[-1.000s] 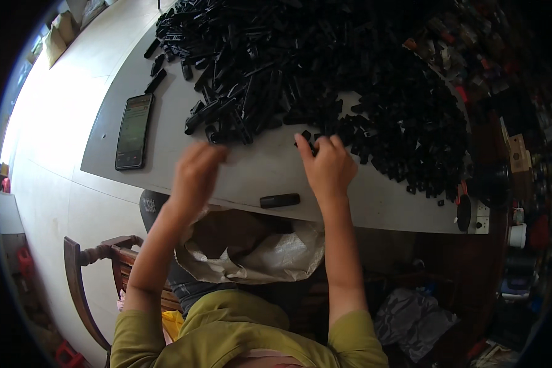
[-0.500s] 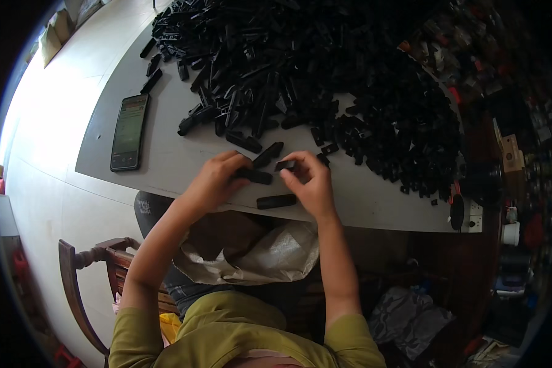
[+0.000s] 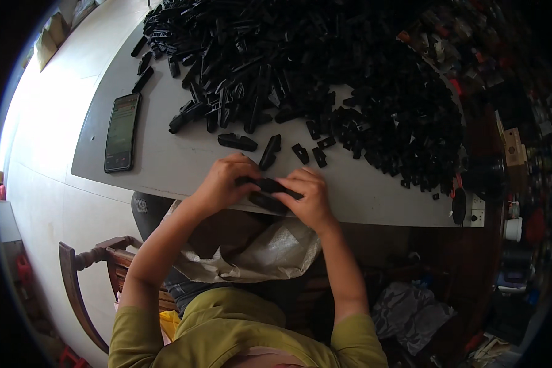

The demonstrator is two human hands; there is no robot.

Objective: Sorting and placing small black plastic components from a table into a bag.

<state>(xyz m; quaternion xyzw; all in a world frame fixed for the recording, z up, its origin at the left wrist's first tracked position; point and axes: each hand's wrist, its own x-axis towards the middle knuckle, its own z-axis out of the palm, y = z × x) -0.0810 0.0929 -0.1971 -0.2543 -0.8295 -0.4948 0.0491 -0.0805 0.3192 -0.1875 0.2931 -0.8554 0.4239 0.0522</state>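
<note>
My left hand [image 3: 226,181] is closed around one end of a long black plastic part [image 3: 268,184], held just above the table's near edge. At the other end of it, the fingers of my right hand [image 3: 308,195] are pinched tight; the small piece there is hidden by them. Just below both hands a second long black part [image 3: 267,203] lies by the edge. Beyond my fingers are two more long parts, one lying crosswise [image 3: 237,142] and one slanted [image 3: 270,152]. Small black clip-like pieces [image 3: 319,157] rest past my right hand.
A big heap of long black parts [image 3: 245,73] covers the far side of the grey table [image 3: 184,162]; a pile of smaller pieces [image 3: 392,135] spreads at right. A phone [image 3: 121,135] lies at left. An open woven sack [image 3: 270,251] hangs on my lap beside a wooden chair [image 3: 80,270].
My right hand, which pinched a small black piece apart from the long part, has come down against its right end. The loose long parts beyond have shifted or turned slightly.
</note>
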